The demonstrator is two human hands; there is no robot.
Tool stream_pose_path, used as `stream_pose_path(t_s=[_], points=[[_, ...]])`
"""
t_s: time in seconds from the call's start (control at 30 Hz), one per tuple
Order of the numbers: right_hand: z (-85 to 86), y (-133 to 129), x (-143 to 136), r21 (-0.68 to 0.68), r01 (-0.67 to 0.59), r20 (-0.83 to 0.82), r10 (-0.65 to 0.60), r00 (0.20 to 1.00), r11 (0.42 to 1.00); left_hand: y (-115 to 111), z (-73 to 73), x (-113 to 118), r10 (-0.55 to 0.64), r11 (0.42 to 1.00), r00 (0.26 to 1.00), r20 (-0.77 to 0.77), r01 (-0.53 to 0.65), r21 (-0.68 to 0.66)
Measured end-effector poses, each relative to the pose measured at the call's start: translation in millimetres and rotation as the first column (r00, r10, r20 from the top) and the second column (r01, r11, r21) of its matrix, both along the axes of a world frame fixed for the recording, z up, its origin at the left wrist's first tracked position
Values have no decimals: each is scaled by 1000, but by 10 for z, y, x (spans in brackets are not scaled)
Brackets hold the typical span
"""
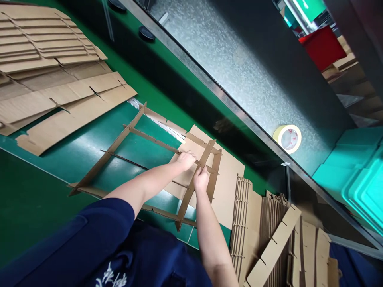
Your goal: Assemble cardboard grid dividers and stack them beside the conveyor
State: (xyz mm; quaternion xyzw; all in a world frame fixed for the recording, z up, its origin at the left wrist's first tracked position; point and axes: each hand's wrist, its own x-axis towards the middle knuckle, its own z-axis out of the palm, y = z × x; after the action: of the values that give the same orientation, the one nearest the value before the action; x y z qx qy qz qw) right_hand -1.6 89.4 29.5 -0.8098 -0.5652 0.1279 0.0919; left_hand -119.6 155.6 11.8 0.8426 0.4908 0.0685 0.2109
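A lattice of slotted cardboard strips point(131, 133) stands on edge on the green table point(89, 147). My left hand point(186, 160) grips a long crosswise strip near its right end. My right hand point(201, 179) pinches an upright strip point(196, 187) where it crosses that long strip. Both hands meet at this joint, over a flat cardboard sheet point(227, 187).
Flattened cartons point(54, 79) are stacked at the left. Bundles of slotted strips point(269, 231) lie at the lower right. A roll of tape point(287, 138) sits on a grey metal shelf point(233, 59). Teal crates point(359, 175) and a red bin point(323, 46) are at the right.
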Motion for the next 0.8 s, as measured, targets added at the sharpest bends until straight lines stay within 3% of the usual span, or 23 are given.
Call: stream_pose_path(t_s=[0.3, 0.8], points=[[63, 97, -48, -109, -2, 28, 5, 1000, 994, 44, 30, -30, -43, 999, 999, 3, 43, 0], [-42, 142, 55, -84, -18, -60, 13, 998, 996, 88, 61, -72, -93, 996, 996, -6, 93, -1]])
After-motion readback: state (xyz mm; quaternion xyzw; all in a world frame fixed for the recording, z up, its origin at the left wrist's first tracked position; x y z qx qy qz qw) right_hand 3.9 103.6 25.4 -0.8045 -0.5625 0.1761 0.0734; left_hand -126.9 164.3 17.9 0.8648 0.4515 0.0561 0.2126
